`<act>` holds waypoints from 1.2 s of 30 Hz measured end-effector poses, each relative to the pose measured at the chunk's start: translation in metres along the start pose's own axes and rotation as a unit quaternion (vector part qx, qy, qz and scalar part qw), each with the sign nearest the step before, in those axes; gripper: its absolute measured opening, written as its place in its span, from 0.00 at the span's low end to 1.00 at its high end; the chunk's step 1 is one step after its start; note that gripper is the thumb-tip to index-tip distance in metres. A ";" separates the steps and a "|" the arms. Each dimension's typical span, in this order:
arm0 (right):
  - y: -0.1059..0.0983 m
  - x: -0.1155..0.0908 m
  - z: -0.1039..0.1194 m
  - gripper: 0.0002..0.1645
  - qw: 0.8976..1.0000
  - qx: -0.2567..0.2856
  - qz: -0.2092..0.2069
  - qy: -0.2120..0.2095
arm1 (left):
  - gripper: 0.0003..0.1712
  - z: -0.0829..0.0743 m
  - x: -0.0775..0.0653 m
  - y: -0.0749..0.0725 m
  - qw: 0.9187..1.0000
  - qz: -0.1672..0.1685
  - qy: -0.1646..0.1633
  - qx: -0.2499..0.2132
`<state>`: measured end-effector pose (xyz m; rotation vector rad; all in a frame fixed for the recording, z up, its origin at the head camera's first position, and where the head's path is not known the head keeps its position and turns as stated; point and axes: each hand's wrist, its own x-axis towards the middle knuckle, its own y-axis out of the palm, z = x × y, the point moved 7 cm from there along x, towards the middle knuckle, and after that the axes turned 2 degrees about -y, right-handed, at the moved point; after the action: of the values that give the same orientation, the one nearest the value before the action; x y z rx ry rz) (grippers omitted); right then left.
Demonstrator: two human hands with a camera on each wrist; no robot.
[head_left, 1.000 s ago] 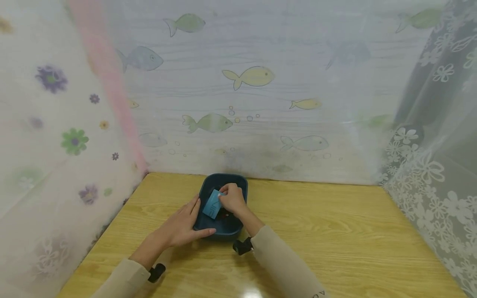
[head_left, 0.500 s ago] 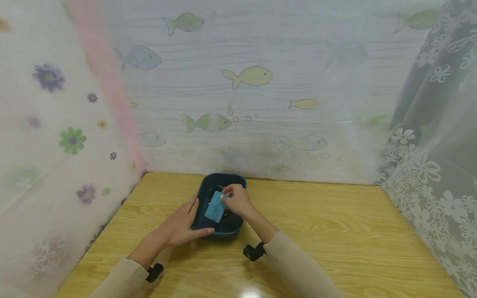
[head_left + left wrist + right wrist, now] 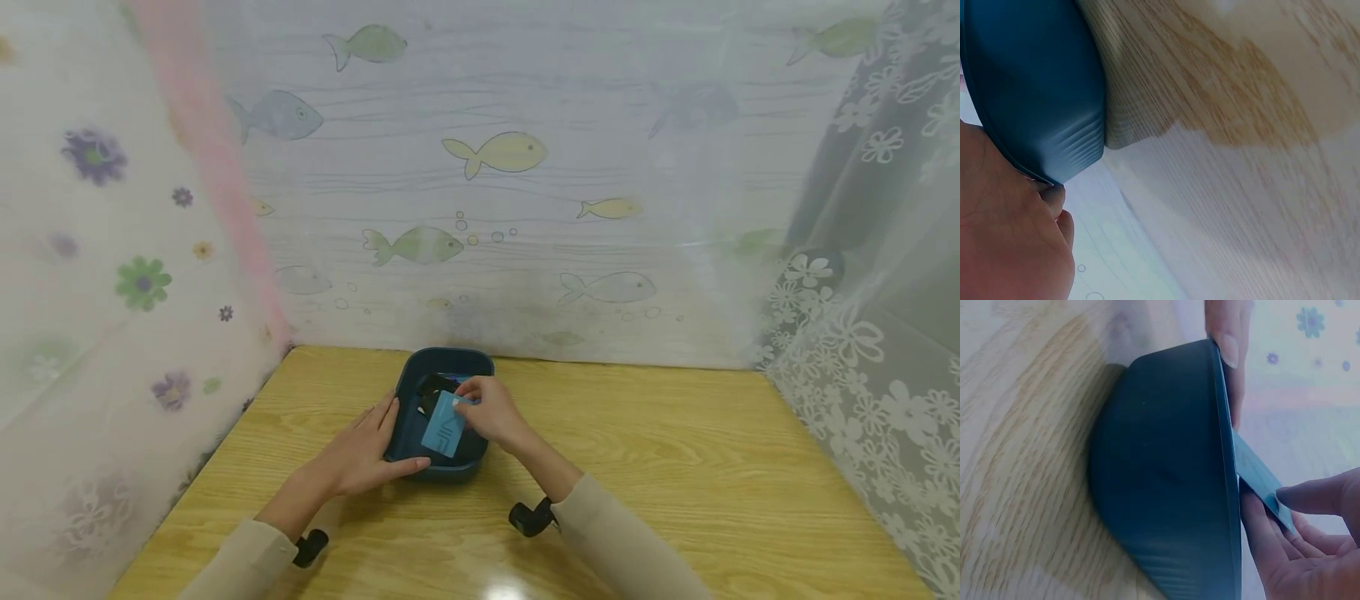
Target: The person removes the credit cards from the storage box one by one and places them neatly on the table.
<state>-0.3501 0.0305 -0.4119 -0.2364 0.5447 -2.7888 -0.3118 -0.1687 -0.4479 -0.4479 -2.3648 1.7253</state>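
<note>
A dark blue rectangular basin [image 3: 442,475] stands on the table near the back wall. My right hand [image 3: 491,408] pinches the upper right corner of a light blue card [image 3: 444,429] with "VIP" lettering. The card slants over the inside of the basin; in the right wrist view the card [image 3: 1260,478] sticks up past the rim, between thumb and fingers. My left hand [image 3: 360,458] rests on the basin's left side, fingers straight along the edge and thumb across the near rim. Dark items [image 3: 431,392] lie in the basin, partly hidden by the card and right hand.
The wood-grain table [image 3: 637,450] extends to the right of the basin. A fish-patterned curtain [image 3: 510,250] hangs behind it, a flower-patterned one [image 3: 112,333] on the left and a sheer lace one [image 3: 862,350] on the right. Black wrist cameras [image 3: 531,518] sit below both wrists.
My right hand has moved a little right and toward me with the pinched card, uncovering more of the dark items in the basin. The left hand keeps its place on the basin.
</note>
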 end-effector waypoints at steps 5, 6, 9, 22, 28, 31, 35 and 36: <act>-0.004 -0.005 -0.002 0.11 1.000 -0.003 0.005 0.003 | 0.70 0.001 0.000 0.001 1.000 0.002 0.000 0.001; -0.005 -0.006 -0.002 0.11 1.000 -0.001 0.007 0.002 | 0.70 0.001 0.000 0.000 1.000 0.002 0.001 0.001; -0.006 -0.008 -0.004 0.11 1.000 0.003 0.012 0.001 | 0.70 0.000 0.000 0.000 1.000 0.003 0.000 0.002; -0.016 -0.018 -0.009 0.12 1.000 0.016 0.018 -0.018 | 0.70 0.001 0.001 -0.001 1.000 -0.002 -0.006 0.003; -0.024 -0.024 -0.010 0.13 0.998 0.040 0.023 -0.030 | 0.71 0.001 0.001 0.000 1.000 -0.002 -0.005 0.005; -0.027 -0.027 -0.012 0.14 0.998 0.043 0.028 -0.034 | 0.71 0.002 0.001 0.001 1.000 -0.002 -0.004 0.006; -0.031 -0.033 -0.013 0.16 0.998 0.048 0.033 -0.032 | 0.71 0.000 0.001 0.000 1.000 -0.006 -0.002 0.008; -0.032 -0.034 -0.013 0.17 0.998 0.051 0.035 -0.032 | 0.71 0.000 0.001 0.000 1.000 -0.006 -0.002 0.008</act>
<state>-0.3286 0.0735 -0.4151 -0.2781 0.3870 -2.7211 -0.3128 -0.1685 -0.4476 -0.4265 -2.3496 1.7403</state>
